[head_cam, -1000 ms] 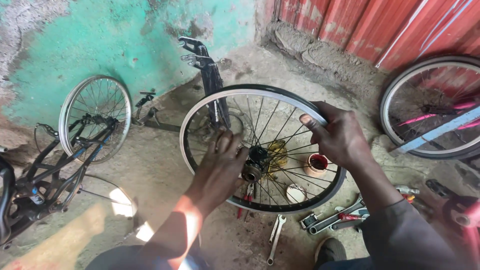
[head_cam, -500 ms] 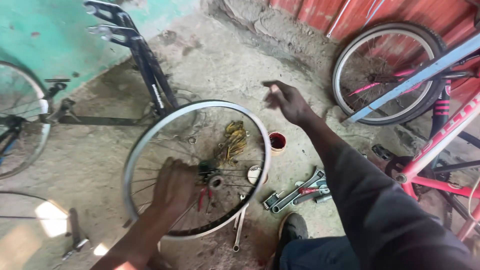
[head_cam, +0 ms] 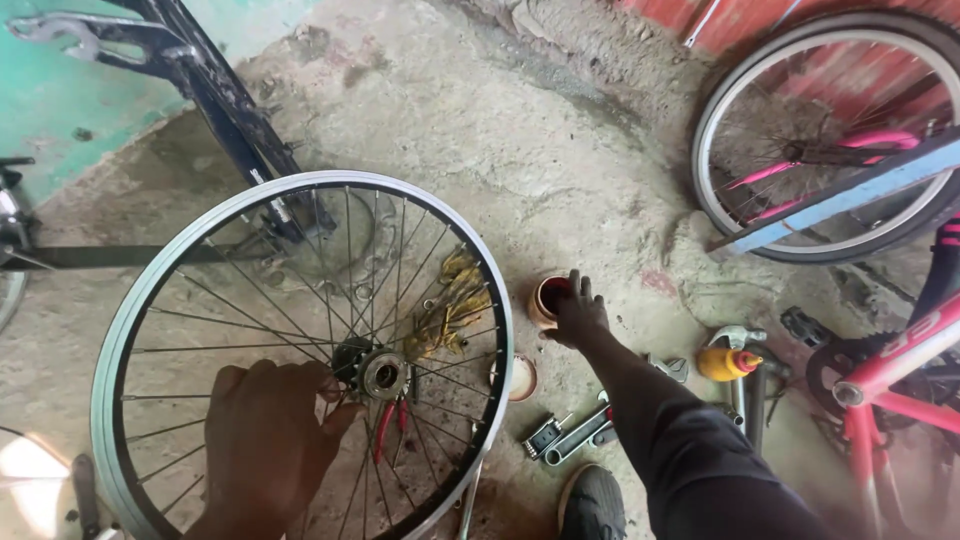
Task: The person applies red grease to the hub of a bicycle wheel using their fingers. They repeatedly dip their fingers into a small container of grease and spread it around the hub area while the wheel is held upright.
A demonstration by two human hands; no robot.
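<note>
A spoked bicycle wheel with a silver rim (head_cam: pixel 118 330) stands tilted on the dirt floor. My left hand (head_cam: pixel 265 440) lies against its spokes beside the hub (head_cam: pixel 385 377) and holds the wheel there. My right hand (head_cam: pixel 578 315) reaches down to the right of the wheel, its fingertips at the rim of a small round tub (head_cam: pixel 546 298) with red inside. The tub's lid (head_cam: pixel 522 379) lies close by on the ground. A yellow rag (head_cam: pixel 450 300) and red-handled pliers (head_cam: pixel 384 428) show through the spokes.
Wrenches (head_cam: pixel 575 436) and a yellow squeeze bottle (head_cam: pixel 728 363) lie right of the wheel, near my shoe (head_cam: pixel 592 505). A dark bicycle frame (head_cam: pixel 230 110) stands behind the wheel. At the right are a pink bicycle (head_cam: pixel 900 360) and another wheel (head_cam: pixel 830 130) behind a blue tube (head_cam: pixel 850 195).
My right hand has let go of the rim's top and dropped to the small tub on the ground. My left hand stayed at the hub. The view swung right and down.
</note>
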